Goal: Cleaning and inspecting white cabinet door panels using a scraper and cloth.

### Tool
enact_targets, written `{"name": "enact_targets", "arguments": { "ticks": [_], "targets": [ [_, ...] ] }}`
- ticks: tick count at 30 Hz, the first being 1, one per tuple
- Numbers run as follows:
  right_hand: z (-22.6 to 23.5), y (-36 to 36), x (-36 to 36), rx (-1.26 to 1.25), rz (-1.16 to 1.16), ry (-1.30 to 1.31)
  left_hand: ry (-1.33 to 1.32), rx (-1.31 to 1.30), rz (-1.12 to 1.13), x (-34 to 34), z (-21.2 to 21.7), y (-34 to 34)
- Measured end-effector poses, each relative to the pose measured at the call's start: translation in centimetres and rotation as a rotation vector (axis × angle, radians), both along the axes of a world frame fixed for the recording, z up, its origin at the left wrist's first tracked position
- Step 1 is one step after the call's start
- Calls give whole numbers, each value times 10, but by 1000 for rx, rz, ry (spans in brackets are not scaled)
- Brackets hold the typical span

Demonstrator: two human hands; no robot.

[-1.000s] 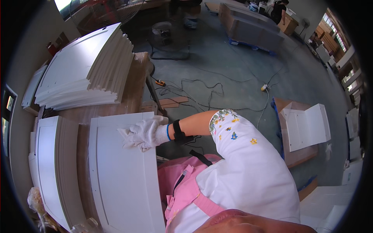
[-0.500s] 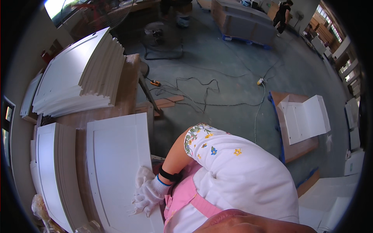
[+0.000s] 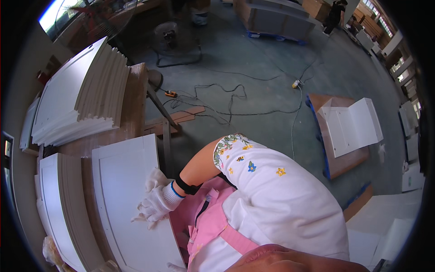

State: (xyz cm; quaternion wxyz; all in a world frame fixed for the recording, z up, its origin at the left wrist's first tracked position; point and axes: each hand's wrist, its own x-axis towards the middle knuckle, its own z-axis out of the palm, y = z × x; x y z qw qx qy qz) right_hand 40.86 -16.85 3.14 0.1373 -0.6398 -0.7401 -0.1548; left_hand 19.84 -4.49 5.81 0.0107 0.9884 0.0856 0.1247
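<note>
The left hand (image 3: 176,267) barely showed, its grip unreadable; the right hand (image 3: 156,204) lay fingers spread on the white panel (image 3: 122,186), atop the bench (image 3: 132,97). Probably stiff, slick and moderately heavy, it seemed best held by opposite edges.

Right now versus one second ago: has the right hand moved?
Yes. Against the white panel, the right hand has moved down the picture, away from the panel's top right corner.

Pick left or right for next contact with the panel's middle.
Likely right: the right hand is over the white panel, apparently touching it. The left hand is probably the gloved sliver at the frame's bottom, farther from the middle.
</note>
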Motion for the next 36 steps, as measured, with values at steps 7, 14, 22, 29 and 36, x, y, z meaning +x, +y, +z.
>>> {"name": "enact_targets", "arguments": {
  "ticks": [7, 14, 22, 29, 36],
  "targets": [
    [16, 12, -18, -147, -226, 199, -32, -60, -61, 15, -15, -27],
    [18, 3, -6, -234, -104, 18, -83, -250, -98, 42, -23, -35],
    [7, 9, -5, -106, -23, 108, -142, -174, -233, 54, -47, 15],
    [5, 18, -8, -106, 77, 57, -179, -106, -195, 17, -70, 90],
    [31, 8, 1, -90, 153, 332, -125, 26, 389, -230, -68, 66]
  ]
}}
